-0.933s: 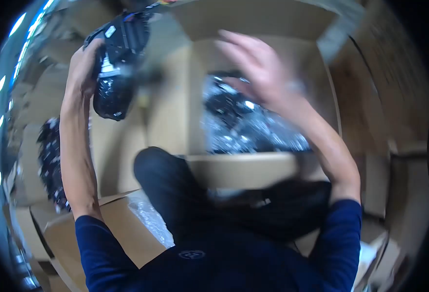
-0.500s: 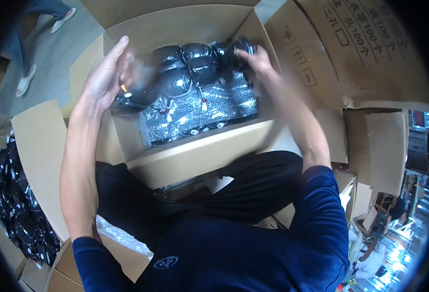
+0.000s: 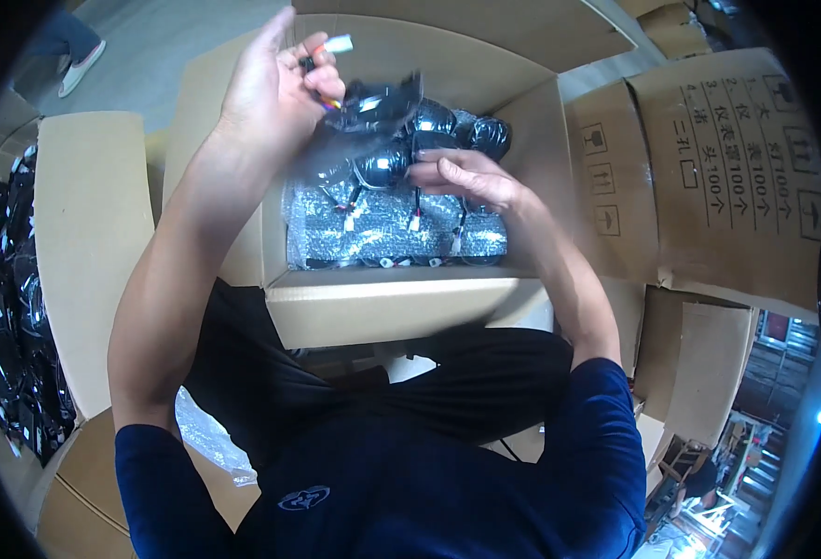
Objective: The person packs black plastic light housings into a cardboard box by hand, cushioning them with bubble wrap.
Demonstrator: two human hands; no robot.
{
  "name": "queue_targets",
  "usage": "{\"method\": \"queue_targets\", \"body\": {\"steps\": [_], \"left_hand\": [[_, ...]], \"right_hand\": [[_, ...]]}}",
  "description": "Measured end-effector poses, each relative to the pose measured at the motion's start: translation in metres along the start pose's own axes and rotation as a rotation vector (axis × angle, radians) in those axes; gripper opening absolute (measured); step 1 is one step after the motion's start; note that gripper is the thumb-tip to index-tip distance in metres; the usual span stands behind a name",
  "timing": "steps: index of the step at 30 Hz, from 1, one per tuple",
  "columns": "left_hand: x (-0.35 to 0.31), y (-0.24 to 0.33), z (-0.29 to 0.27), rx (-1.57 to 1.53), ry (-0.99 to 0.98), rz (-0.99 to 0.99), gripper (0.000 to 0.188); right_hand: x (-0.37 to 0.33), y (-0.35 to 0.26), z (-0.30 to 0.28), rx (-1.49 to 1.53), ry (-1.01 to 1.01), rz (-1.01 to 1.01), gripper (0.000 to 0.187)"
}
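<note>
My left hand (image 3: 285, 93) is raised over the left side of an open cardboard box (image 3: 401, 303), its fingers curled round a short coloured cable (image 3: 327, 98) with a pale plug. By the fingertips is a glossy black rounded part (image 3: 378, 107), smeared by motion; the cable seems to belong to it. My right hand (image 3: 466, 177) is over the box, fingers stretched out to the left and nothing in them. Beneath it lie similar glossy black rounded parts (image 3: 383, 168) in rows, their cables and white plugs on a sheet of bubble wrap (image 3: 383, 233).
On the left, another carton holds many black glossy parts (image 3: 0, 354) behind its raised flap (image 3: 94, 252). Printed cartons (image 3: 718, 158) stand on the right. A scrap of bubble wrap (image 3: 210, 438) lies by my left leg. Another person's foot (image 3: 82, 70) shows at upper left.
My left hand has risen and moved right with the cable. My right hand has come from the box's far right corner toward the middle. The whole view has shifted.
</note>
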State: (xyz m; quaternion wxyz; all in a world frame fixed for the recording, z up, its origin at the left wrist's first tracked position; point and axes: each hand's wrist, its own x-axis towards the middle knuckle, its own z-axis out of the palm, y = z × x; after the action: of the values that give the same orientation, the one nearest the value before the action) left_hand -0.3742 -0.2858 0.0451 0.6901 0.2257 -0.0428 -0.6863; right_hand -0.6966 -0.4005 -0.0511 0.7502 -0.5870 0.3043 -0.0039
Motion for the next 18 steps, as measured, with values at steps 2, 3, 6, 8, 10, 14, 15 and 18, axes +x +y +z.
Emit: {"method": "queue_targets", "body": {"steps": [2, 3, 6, 8, 10, 14, 15, 18], "left_hand": [[-0.002, -0.003, 0.005, -0.082, 0.028, 0.037, 0.044], [0.006, -0.008, -0.005, -0.087, -0.088, 0.039, 0.045], [0.007, -0.018, -0.017, -0.173, -0.646, -0.011, 0.042], [-0.009, -0.019, 0.012, 0.045, 0.093, 0.101, 0.039], [-0.014, -0.004, 0.013, 0.089, 0.103, 0.084, 0.036], [-0.008, 0.068, -0.049, 0.176, -0.127, -0.025, 0.047], [-0.016, 0.079, -0.089, 0.425, 0.082, 0.188, 0.056], [-0.061, 0.071, -0.125, 1.129, -0.190, 0.724, 0.067]], "right_hand": [[0.025, -0.010, 0.051, 0.316, -0.268, -0.190, 0.105], [0.042, -0.020, 0.065, 0.451, -0.314, -0.203, 0.102], [0.052, -0.084, 0.105, 0.699, -0.059, -0.348, 0.081], [0.047, -0.099, 0.090, 0.517, 0.206, -0.384, 0.069], [0.052, -0.092, 0.065, 0.483, 0.116, -0.325, 0.052], [0.068, -0.043, 0.007, 0.456, 0.265, -0.117, 0.054], [0.074, -0.034, 0.028, 0.329, 0.216, 0.023, 0.062], [0.048, -0.056, 0.118, -0.524, 0.059, 0.298, 0.098]]}}
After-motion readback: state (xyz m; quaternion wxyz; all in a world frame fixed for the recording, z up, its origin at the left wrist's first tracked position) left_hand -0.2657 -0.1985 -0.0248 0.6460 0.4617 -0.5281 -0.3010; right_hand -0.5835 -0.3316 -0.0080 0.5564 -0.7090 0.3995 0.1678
